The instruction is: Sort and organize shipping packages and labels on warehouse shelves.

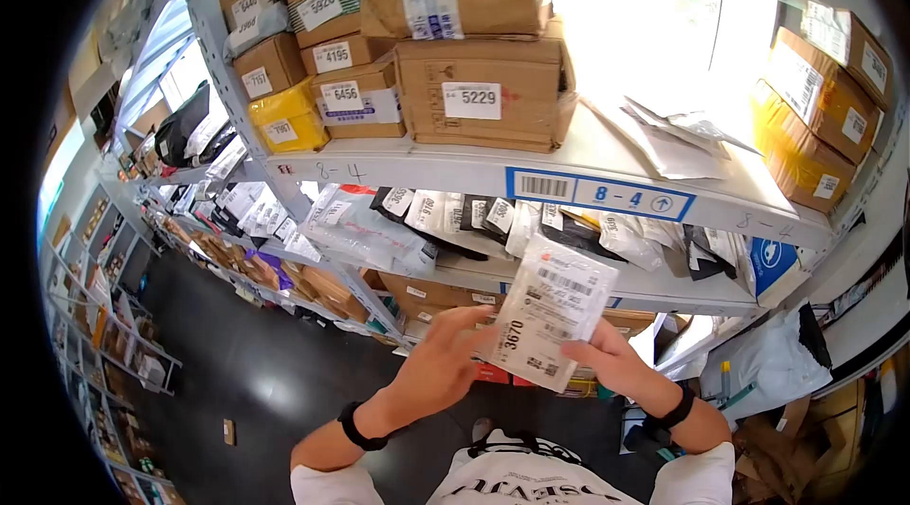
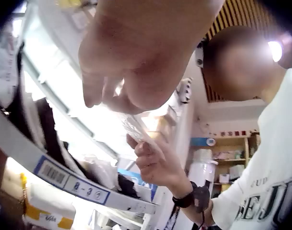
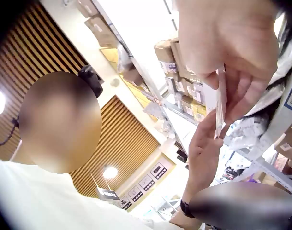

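Observation:
A flat white parcel with a printed label and the number 3670 is held up in front of the shelf. My right hand pinches its lower right edge, thumb on the label side and fingers behind. At the opposite edge, my left hand grips the parcel too. Seen from the right wrist, the parcel is nearly edge-on between the right hand above and the left hand below. The left hand fills the top of the left wrist view, hiding part of the parcel.
Numbered cardboard boxes are stacked on the upper shelf, marked 8-4. Below, a row of bagged parcels stands on the lower shelf. Flat white envelopes lie at the upper shelf's right. More racks line the left.

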`<state>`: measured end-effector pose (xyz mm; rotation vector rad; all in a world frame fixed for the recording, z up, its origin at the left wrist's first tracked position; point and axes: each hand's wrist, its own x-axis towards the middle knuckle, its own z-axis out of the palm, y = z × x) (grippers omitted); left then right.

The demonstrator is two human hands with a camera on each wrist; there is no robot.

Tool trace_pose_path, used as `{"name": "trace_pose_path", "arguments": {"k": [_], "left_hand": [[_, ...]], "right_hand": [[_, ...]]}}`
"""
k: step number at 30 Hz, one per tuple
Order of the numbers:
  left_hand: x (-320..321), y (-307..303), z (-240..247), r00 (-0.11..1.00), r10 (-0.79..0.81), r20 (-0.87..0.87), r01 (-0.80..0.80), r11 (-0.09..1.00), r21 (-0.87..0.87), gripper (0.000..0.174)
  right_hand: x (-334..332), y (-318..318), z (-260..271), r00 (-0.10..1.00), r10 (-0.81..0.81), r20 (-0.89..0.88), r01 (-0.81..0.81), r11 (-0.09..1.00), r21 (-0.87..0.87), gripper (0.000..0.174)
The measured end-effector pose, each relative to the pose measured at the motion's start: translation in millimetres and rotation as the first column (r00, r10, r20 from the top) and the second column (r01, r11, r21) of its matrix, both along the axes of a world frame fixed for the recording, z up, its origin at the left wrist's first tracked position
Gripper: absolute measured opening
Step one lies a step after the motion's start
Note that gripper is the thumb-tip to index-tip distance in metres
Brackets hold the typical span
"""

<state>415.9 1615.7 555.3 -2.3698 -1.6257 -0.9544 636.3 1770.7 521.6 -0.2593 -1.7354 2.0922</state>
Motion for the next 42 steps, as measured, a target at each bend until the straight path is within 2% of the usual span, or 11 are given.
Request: {"name": "trace_pose_path", "arguments": {"k": [3, 5, 6, 9, 11, 15, 18, 21, 29, 36, 42], "left_hand": [[-21.3, -17.0, -34.6, 0.913, 0.157, 0.377, -0.121, 0.986, -0.117, 0.05], [-29.3, -25.9, -39.9, 0.341, 0.277, 0.898, 0.284, 0.881, -0.379, 0.042], [-26.5, -28.4, -40.9, 0.209, 0.268, 0.94, 0.331, 0.885, -0.326, 0.039], [-38.0, -36.4, -37.8, 0.345, 0.329, 0.879, 0.275, 0.86, -0.43, 0.04], [-52.8, -43.5, -41.1, 0.322, 0.325, 0.889, 0.21, 0.891, -0.402, 0.039], [-93.2, -65.4, -37.1, 0.292, 0.336, 0.896, 0.016, 0.935, -0.355, 0.036], [-116.5, -82.2, -29.4, 0.253, 0.355, 0.9, -0.069, 0.935, -0.349, 0.035], [-135.1, -96.1, -25.9, 0.24, 0.398, 0.885, -0.123, 0.917, -0.379, 0.039], [-111.4, -49.3, -39.6, 0.371, 0.26, 0.892, 0.115, 0.94, -0.321, 0.034], [-31.3, 35.9, -40.3, 0.571, 0.06, 0.819, 0.421, 0.835, -0.354, 0.034], [71.8, 136.7, -13.2, 0.416, 0.117, 0.902, 0.587, 0.723, -0.364, 0.035]], "right_hand": [[-31.9, -2.8, -5.5, 0.996, 0.08, 0.026, -0.078, 0.994, -0.076, 0.045], [-53.4, -7.0, -4.9, 0.983, 0.175, 0.056, -0.166, 0.976, -0.141, 0.044], [-64.8, -10.7, -7.3, 0.98, 0.188, 0.065, -0.177, 0.974, -0.141, 0.044], [-90.6, -17.8, -11.3, 0.97, 0.238, 0.051, -0.237, 0.971, -0.036, 0.041], [-106.3, -12.5, -2.9, 0.953, 0.161, 0.257, -0.249, 0.897, 0.364, 0.035], [-134.2, -1.9, 13.2, 0.943, -0.011, 0.332, -0.189, 0.804, 0.564, 0.025], [-164.2, 11.2, 10.0, 0.941, -0.187, -0.283, 0.331, 0.327, 0.885, 0.012], [-181.8, 8.6, 19.3, 0.907, -0.197, -0.371, 0.406, 0.183, 0.895, 0.014], [-127.7, -8.0, -23.9, 0.982, -0.15, 0.114, -0.035, 0.452, 0.891, 0.021], [16.0, 29.8, -21.0, 0.814, -0.569, 0.118, 0.241, 0.515, 0.823, 0.018], [153.8, 98.5, -21.2, 0.39, -0.875, -0.286, 0.436, -0.098, 0.894, 0.016]]}}
